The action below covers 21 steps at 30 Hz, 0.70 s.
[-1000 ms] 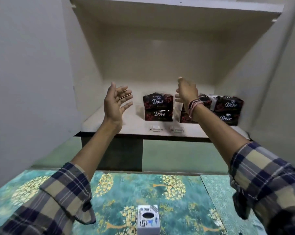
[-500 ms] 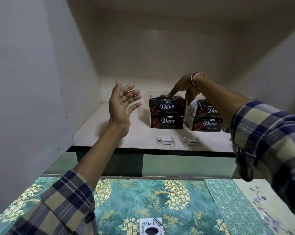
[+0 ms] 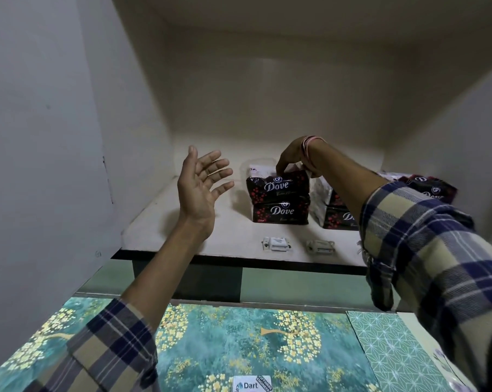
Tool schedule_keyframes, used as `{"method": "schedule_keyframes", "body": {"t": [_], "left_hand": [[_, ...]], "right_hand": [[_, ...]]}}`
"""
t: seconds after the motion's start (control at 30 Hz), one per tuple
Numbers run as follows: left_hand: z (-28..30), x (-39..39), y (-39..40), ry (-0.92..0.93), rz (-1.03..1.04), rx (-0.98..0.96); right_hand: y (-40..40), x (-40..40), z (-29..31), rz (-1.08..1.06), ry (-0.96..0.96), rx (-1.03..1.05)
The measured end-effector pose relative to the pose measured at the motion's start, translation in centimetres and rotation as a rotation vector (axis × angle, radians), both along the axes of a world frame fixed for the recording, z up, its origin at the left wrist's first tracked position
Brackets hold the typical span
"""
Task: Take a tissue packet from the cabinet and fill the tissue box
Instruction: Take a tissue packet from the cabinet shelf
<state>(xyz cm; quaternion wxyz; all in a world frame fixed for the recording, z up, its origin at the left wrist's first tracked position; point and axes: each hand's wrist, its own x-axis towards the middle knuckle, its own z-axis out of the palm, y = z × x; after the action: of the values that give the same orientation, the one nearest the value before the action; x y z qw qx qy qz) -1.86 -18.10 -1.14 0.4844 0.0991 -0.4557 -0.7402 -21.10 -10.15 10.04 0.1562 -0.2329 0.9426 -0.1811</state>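
Note:
Dark "Dove" tissue packets lie in stacks on the cabinet shelf (image 3: 216,236). The top packet (image 3: 277,186) of the left stack rests on a second packet (image 3: 280,212). My right hand (image 3: 294,158) reaches in from above and its fingers pinch the top packet's upper edge. My left hand (image 3: 202,188) hovers open, palm facing right, just left of that stack and touching nothing. The white tissue box (image 3: 251,386) shows only its top edge at the bottom of the view, on the patterned surface.
Further Dove packets (image 3: 338,219) are stacked behind my right forearm, with another packet (image 3: 434,190) at the far right. Two small white latches (image 3: 277,243) sit near the shelf's front edge. A teal floral counter (image 3: 239,343) lies below. White cabinet walls enclose the shelf.
My right hand has come down onto the top packet of the left stack and closed its fingers on it. The left hand stays open beside the stack. The view has moved closer.

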Motion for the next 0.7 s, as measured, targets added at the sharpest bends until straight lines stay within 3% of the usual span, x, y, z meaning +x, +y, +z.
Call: {"method": "schedule_keyframes", "body": {"t": [0.27, 0.5, 0.7], "left_hand": [[0.4, 0.3, 0.9, 0.029, 0.041, -0.033], [0.8, 1.0, 1.4, 0.039, 0.113, -0.073], [1.1, 1.7, 1.6, 0.040, 0.152, -0.087]], "right_hand": [[-2.7, -4.1, -1.5, 0.052, -0.211, 0.039], [0.3, 1.0, 0.2, 0.184, 0.015, -0.047], [0.3, 1.5, 0.0, 0.256, -0.007, -0.056]]}}
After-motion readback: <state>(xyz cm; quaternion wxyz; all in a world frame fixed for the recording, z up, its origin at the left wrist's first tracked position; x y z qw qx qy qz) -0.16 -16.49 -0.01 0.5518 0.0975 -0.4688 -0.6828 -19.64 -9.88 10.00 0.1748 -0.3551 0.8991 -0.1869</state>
